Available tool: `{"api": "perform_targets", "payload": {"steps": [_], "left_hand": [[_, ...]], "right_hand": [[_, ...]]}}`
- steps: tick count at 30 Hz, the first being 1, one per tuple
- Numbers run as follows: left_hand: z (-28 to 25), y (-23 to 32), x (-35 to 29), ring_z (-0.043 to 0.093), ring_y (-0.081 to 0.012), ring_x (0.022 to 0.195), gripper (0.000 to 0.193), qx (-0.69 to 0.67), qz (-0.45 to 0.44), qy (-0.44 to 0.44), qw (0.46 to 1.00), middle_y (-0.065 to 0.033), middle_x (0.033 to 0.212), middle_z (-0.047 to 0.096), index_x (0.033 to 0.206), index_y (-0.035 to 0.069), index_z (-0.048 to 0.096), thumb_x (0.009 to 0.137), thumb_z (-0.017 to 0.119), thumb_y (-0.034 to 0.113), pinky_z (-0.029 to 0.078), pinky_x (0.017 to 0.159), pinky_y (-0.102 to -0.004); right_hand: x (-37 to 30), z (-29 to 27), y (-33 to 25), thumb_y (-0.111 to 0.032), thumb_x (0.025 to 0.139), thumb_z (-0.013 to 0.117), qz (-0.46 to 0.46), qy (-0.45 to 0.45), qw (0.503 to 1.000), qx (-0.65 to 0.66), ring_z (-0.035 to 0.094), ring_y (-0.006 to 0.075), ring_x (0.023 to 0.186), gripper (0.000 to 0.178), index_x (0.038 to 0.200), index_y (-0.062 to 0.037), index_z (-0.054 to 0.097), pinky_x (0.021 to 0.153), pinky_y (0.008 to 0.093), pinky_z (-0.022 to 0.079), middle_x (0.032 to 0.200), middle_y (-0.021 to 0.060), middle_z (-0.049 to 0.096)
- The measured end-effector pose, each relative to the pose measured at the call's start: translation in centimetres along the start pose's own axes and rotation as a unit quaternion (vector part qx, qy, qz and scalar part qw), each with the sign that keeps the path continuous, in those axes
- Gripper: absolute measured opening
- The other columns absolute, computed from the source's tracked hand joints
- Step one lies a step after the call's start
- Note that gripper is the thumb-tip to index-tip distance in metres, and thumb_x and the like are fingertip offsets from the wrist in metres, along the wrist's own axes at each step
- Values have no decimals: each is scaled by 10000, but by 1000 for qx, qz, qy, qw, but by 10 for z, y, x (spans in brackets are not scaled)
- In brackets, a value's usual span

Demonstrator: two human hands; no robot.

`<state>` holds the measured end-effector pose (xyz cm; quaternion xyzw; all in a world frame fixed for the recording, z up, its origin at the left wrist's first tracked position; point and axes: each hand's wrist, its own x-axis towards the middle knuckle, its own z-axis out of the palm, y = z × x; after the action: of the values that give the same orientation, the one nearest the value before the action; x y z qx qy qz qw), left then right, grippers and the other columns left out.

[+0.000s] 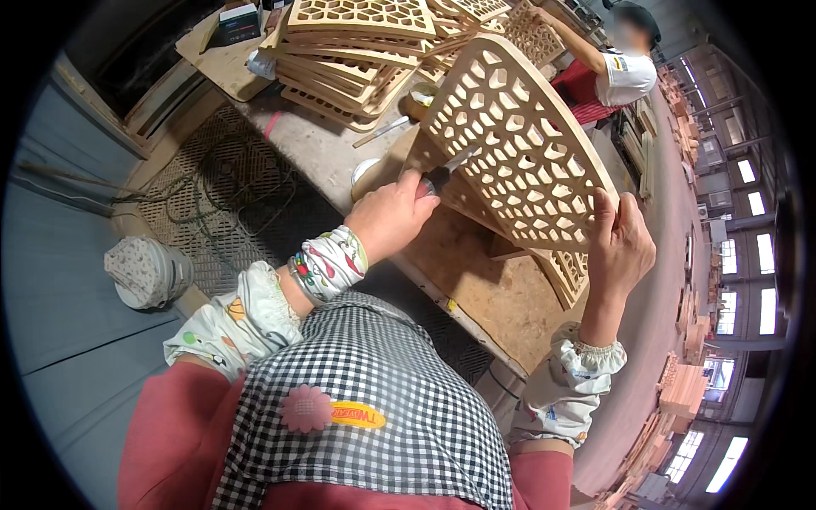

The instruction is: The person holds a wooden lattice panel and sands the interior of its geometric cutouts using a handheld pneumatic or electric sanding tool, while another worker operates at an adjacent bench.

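Note:
My left hand (393, 212) is closed round a putty knife (439, 177) with a dark handle. Its metal blade points up to the right, at the near face of a pale wooden lattice panel (512, 119). This panel has rounded corners and many angular holes, and stands tilted up over the bench. My right hand (623, 242) grips the panel's lower right corner, thumb on the near face. Under it, another openwork wooden piece (568, 276) shows in part. Whether the blade touches the panel I cannot tell.
Stacked lattice panels (353, 64) lie on the bench (310, 153) at the far left, near a thin stick (381, 132) and a small can (416, 104). A co-worker (608, 76) handles another panel at the far right. A cloth-covered bucket (146, 270) and cables (204, 191) are at left.

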<state>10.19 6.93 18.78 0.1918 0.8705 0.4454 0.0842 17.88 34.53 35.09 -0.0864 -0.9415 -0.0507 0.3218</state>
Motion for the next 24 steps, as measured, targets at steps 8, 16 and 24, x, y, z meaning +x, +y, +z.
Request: {"api": "perform_targets", "payload": {"steps": [8,16,24], "left_hand": [[2,4,10,714,-498,906,428,-4,-30,-21,999,-277,936,748,1193,9,571,1057,554,415,561,810,-598],[2,4,9,699,-498,1032,509,-52,-61,-58,995,-314,1050,737,1300,-9,584,1058,516,434,546,929,-556],[-4,5,8,692,-495,1079,537,-80,-47,-48,995,-310,1113,735,1286,-32,604,1057,527,448,537,960,-524]], "right_hand": [[-1,-3,-5,-547,1028,647,7,2,1000,1,567,352,595,573,758,-69,481,540,428,414,674,126,564],[0,-6,-9,-511,1017,680,-3,13,1000,3,572,345,593,547,765,-67,485,537,431,416,684,120,572],[-1,-7,-11,-484,1022,682,-10,19,1000,13,578,359,600,513,775,-70,506,538,434,420,687,131,576]]}}
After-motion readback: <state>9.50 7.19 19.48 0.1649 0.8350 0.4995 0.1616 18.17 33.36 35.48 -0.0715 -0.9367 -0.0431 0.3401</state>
